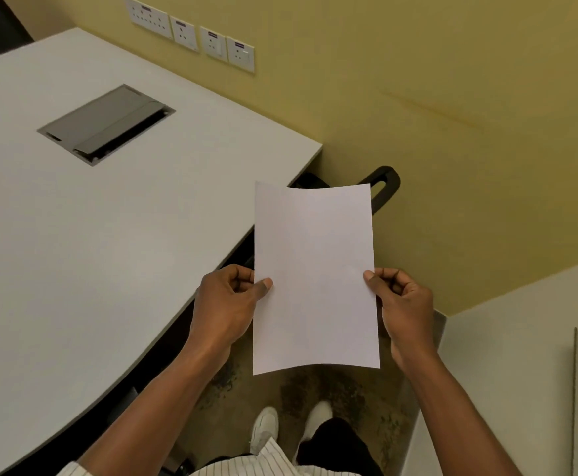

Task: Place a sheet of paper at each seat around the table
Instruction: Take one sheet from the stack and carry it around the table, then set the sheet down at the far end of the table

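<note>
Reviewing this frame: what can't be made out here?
All in the head view:
1. The chair: mostly hidden behind the paper and the table.
2. The table's far side and other seats: cut off by the left frame edge.
3. One sheet or several between left hand and right hand: only the top face shows.
4. The socket labels: too small to read.

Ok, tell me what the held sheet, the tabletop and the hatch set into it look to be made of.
Sheet: thin matte white paper; it bows between the left hand and right hand pinching its edges. Tabletop: probably laminate board, smooth pale grey, low sheen. Hatch: looks like brushed grey metal with a soft sheen, though coated plastic is possible.
</note>
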Demonstrator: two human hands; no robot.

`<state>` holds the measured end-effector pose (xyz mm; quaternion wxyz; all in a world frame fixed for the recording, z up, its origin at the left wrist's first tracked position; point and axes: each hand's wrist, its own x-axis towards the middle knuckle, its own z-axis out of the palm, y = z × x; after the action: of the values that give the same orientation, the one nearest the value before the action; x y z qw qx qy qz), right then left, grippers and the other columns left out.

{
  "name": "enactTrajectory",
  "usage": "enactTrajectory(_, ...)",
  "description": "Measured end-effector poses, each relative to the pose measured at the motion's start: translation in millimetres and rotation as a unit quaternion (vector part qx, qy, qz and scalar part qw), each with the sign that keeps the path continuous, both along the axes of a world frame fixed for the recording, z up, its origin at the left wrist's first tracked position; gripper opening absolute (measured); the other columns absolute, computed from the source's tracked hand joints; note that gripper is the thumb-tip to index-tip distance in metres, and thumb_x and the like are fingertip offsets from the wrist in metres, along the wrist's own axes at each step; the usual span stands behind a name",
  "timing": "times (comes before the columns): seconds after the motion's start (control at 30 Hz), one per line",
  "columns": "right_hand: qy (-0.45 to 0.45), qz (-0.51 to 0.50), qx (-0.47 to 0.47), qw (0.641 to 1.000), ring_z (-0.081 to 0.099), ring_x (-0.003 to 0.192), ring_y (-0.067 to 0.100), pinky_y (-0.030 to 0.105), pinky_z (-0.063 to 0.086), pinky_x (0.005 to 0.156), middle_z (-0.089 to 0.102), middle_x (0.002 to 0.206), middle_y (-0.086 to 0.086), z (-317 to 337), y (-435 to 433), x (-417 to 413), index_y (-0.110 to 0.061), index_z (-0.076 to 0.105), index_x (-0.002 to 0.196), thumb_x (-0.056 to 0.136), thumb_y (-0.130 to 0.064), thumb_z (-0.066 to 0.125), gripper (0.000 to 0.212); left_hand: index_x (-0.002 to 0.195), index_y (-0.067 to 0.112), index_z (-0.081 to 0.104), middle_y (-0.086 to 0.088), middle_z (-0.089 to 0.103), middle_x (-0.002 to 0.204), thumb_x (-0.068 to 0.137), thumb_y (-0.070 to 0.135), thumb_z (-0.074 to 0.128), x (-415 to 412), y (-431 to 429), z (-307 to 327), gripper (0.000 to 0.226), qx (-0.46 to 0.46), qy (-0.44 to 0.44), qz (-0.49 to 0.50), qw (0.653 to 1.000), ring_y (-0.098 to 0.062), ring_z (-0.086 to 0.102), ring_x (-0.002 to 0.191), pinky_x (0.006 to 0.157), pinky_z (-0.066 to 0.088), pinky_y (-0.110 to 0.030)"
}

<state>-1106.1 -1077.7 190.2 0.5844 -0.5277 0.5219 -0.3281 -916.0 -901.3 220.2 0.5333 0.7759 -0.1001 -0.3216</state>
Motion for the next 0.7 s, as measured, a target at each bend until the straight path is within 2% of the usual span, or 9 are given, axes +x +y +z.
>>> enactTrajectory(0.1,0.011,0.026,-0.002,1.0,0.077,0.086,0.016,0.032,0.065,0.079,0.083,0.093,-0.001,1,-35,29,-0.013,0.08,0.095,0.095,-0.016,0.081,0.004,0.09,0.022,0.076,0.001,0.079,0.086,0.09,0.034,0.085,21,-23,-3,0.015,0.005,0.004,0.034,0.999,-0.013,0.077,0.08,0.071,0.057,-0.029)
enactTrajectory(0.23,0.016,0.075,-0.001,0.997,0.078,0.086,0.016,0.031,0.065,0.076,0.083,0.093,0.0,-1,-86,66,-0.013,0.079,0.095,0.095,-0.016,0.08,0.004,0.091,0.02,0.076,-0.003,0.079,0.087,0.089,0.033,0.086,44,-57,-7,0.016,0.008,-0.005,0.08,0.997,-0.015,0.074,0.078,0.07,0.056,-0.03)
enactTrajectory(0.37,0.017,0.127,-0.001,0.992,0.079,0.091,0.019,0.032,0.064,0.081,0.083,0.097,0.003,-3,-142,102,-0.012,0.081,0.099,0.094,-0.015,0.082,0.006,0.092,0.019,0.077,-0.009,0.079,0.092,0.087,0.035,0.088,65,-98,-14,0.02,0.011,-0.006,0.136,0.991,-0.023,0.073,0.083,0.08,0.06,-0.038)
enactTrajectory(0.47,0.012,0.179,0.005,0.984,0.079,0.086,0.012,0.023,0.063,0.076,0.083,0.09,-0.002,1,-187,131,-0.012,0.08,0.097,0.094,-0.012,0.082,0.004,0.094,0.02,0.078,-0.005,0.081,0.093,0.085,0.037,0.089,76,-128,-15,0.022,0.015,0.007,0.185,0.983,-0.027,0.078,0.093,0.092,0.064,-0.048)
enactTrajectory(0.57,0.021,0.23,-0.002,0.973,0.077,0.078,0.008,0.016,0.059,0.066,0.082,0.084,-0.005,4,-227,160,-0.014,0.079,0.094,0.093,-0.014,0.082,0.003,0.094,0.02,0.078,-0.004,0.081,0.093,0.086,0.036,0.089,83,-155,-17,0.021,0.017,0.009,0.225,0.974,-0.027,0.079,0.094,0.092,0.064,-0.051)
enactTrajectory(0.63,0.026,0.265,-0.004,0.964,0.077,0.081,0.012,0.023,0.061,0.069,0.082,0.087,-0.001,7,-248,180,-0.013,0.079,0.093,0.094,-0.015,0.082,0.004,0.094,0.018,0.077,-0.006,0.081,0.093,0.087,0.034,0.088,86,-171,-17,0.021,0.022,0.005,0.244,0.97,-0.029,0.078,0.093,0.09,0.065,-0.049)
enactTrajectory(0.7,0.03,0.297,-0.004,0.955,0.078,0.086,0.019,0.033,0.064,0.08,0.082,0.09,0.002,6,-263,197,-0.013,0.079,0.092,0.094,-0.014,0.082,0.004,0.095,0.015,0.076,-0.008,0.08,0.094,0.089,0.032,0.087,89,-184,-16,0.021,0.028,0.002,0.26,0.965,-0.03,0.078,0.094,0.086,0.066,-0.046)
